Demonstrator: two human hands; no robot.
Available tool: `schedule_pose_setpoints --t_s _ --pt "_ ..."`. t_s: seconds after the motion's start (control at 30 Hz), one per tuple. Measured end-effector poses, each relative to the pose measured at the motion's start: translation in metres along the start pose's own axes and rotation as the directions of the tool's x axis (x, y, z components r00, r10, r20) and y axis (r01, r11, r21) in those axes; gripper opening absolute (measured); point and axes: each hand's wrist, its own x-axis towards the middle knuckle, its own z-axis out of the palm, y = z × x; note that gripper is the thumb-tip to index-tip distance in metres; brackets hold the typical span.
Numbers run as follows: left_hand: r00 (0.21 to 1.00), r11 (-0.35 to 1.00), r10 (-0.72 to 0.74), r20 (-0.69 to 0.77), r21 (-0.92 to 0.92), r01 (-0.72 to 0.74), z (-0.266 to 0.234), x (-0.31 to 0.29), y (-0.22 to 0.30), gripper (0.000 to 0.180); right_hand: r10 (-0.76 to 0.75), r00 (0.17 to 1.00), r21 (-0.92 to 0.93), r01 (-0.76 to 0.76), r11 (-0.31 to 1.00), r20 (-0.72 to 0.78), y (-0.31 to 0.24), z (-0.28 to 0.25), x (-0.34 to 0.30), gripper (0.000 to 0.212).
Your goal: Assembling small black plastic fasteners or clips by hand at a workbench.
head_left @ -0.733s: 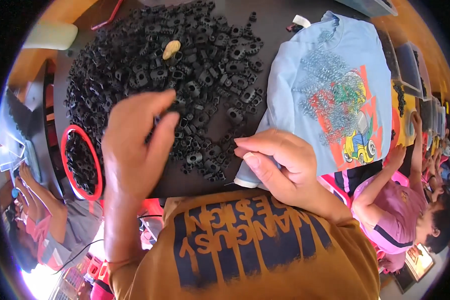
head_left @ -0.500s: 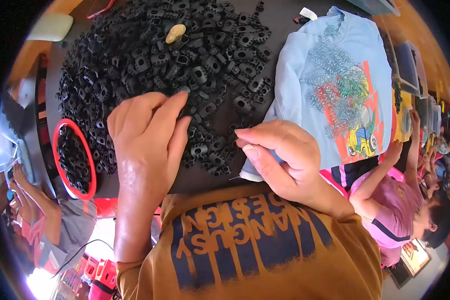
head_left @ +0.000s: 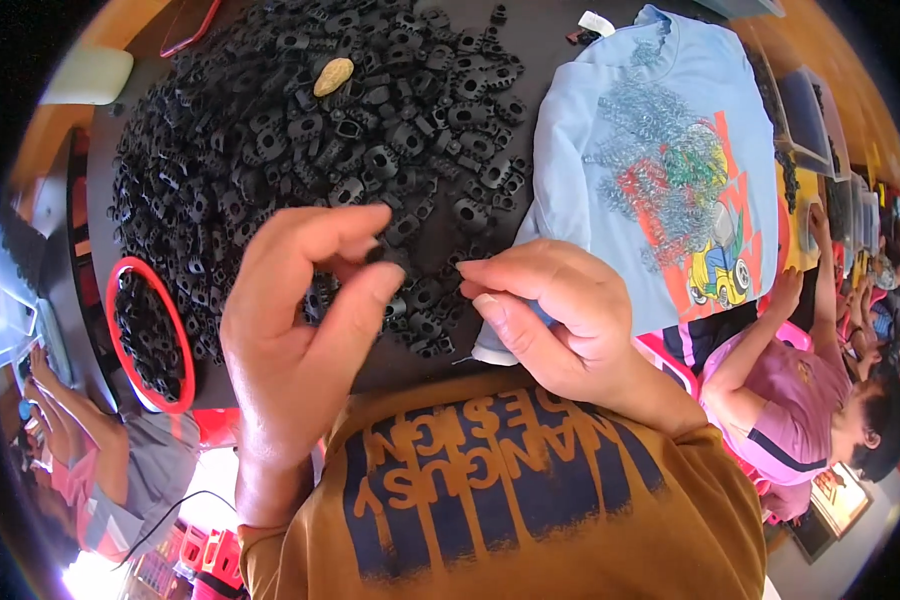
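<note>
My left hand [head_left: 305, 320] is raised over the near edge of a large heap of small black plastic clip pieces [head_left: 270, 140]. Its index finger and thumb curve apart, and a small black clip piece [head_left: 375, 254] appears to be held between the thumb and a finger behind. Just to the right, my right hand [head_left: 560, 310] pinches thumb and forefinger together; what lies in the pinch is too small to make out. A pale blue shirt [head_left: 580, 130] lies folded right of the heap, with a tangle of small metal springs [head_left: 650, 130] spread over it.
A tan, peanut-shaped object [head_left: 333, 77] rests on the heap. At left stands a red-rimmed basket [head_left: 190, 375] of black pieces. Clear plastic bins [head_left: 805, 118] line the far right. A person in a pink top [head_left: 770, 400] works at right; another person's legs show at left.
My left hand has drawn back from the heap, its thumb and index finger now wider apart with a black piece between fingers. My right hand stays pinched, nearly still. The view has shifted slightly.
</note>
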Motion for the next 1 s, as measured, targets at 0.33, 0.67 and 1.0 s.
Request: schedule_pose_setpoints --t_s 0.33,0.67,1.0 --pt "0.982 0.987 0.143 0.122 -0.088 -0.133 0.02 -0.004 0.013 0.031 -0.022 0.996 0.052 0.027 0.998 -0.092 0.001 0.004 0.0 0.028" --pt "0.893 0.842 0.343 0.293 0.325 -0.43 0.001 -0.029 0.004 0.031 0.04 0.996 0.077 -0.035 0.996 -0.075 -0.001 0.001 -0.001 0.023" --pt "0.803 0.676 0.338 0.491 0.466 -0.57 0.012 -0.034 -0.007 0.028 0.071 0.997 0.079 -0.069 0.994 -0.011 -0.003 -0.003 -0.004 0.024"
